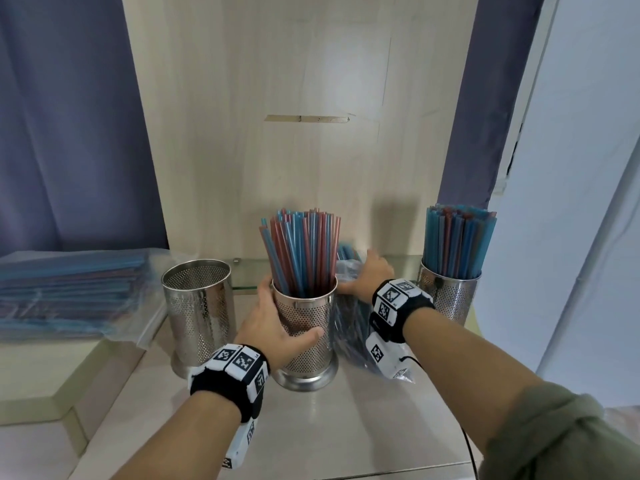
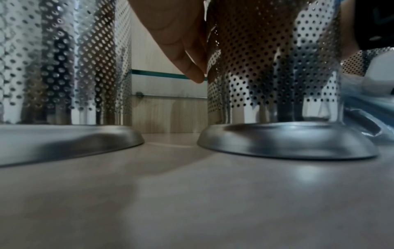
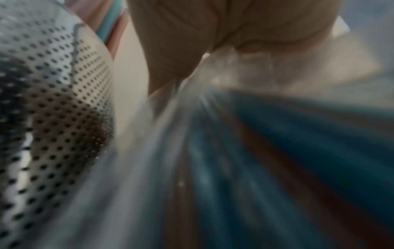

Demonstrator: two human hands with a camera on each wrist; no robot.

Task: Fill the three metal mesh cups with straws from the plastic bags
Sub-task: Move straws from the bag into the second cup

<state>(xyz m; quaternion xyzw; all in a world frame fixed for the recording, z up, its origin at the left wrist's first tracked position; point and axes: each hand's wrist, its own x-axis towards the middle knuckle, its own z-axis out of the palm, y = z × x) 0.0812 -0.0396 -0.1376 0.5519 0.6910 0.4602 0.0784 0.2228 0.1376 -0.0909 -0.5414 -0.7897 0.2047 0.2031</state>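
Three perforated metal cups stand on the counter. The left cup is empty. My left hand grips the middle cup, thumb in front and fingers round its far side. That cup holds red and blue straws. The right cup is packed with straws. Between the middle and right cups lies a clear plastic bag of straws. My right hand holds its crumpled upper part, close beside the middle cup.
A stack of several plastic bags of straws lies on the raised ledge at the left. A wooden back panel stands close behind the cups, with a glass strip at its foot. Bare counter lies in front.
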